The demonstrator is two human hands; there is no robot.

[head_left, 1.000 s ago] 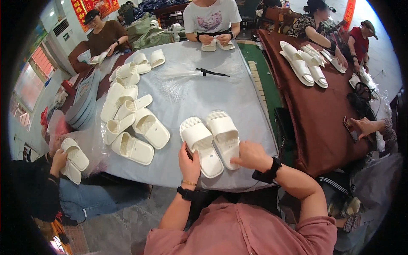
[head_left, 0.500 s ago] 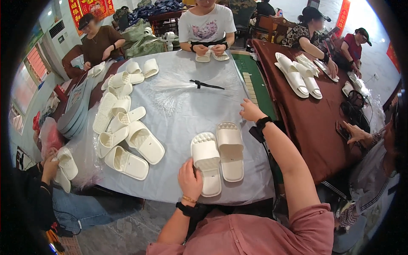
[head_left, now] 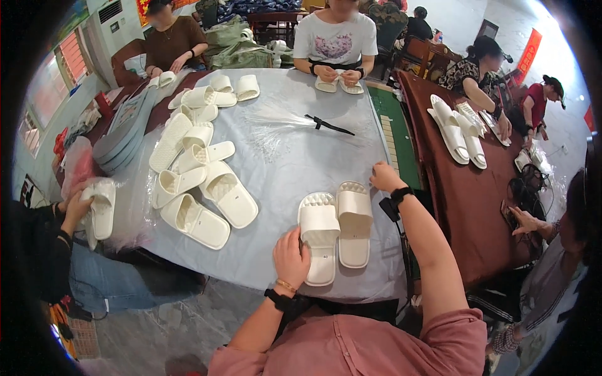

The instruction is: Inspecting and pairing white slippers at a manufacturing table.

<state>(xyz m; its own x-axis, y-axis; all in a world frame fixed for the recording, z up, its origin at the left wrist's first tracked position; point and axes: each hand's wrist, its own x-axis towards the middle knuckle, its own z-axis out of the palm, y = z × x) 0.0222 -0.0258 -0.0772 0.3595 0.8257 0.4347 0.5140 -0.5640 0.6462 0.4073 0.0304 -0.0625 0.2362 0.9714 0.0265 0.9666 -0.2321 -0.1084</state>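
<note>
Two cream slippers lie side by side on the grey-covered table in front of me, toes away. Against the outer edge of the left slipper (head_left: 319, 247) rests my left hand (head_left: 291, 258), its fingers stretched forward and thumb near the slipper's side. The right slipper (head_left: 354, 225) lies slightly farther forward. My right hand (head_left: 386, 177) is on the table's right side, beyond that slipper's toe and apart from it. Its fingers are loosely bent and apart, with nothing visible in them. Farther off, a bundle of clear plastic strands (head_left: 276, 122) is bound with a black strap (head_left: 329, 125).
Several cream slippers (head_left: 195, 221) are clustered along the table's left side. A co-worker's hands (head_left: 76, 205) hold slippers at the left edge; another's hands (head_left: 338, 75) hold a pair across the table. On the right, slippers (head_left: 458, 133) lie on a brown-covered table (head_left: 448, 200).
The whole view has shifted, so the table sits farther right in it. My hands stay near the same two slippers. The co-worker at left has turned the slippers more upright.
</note>
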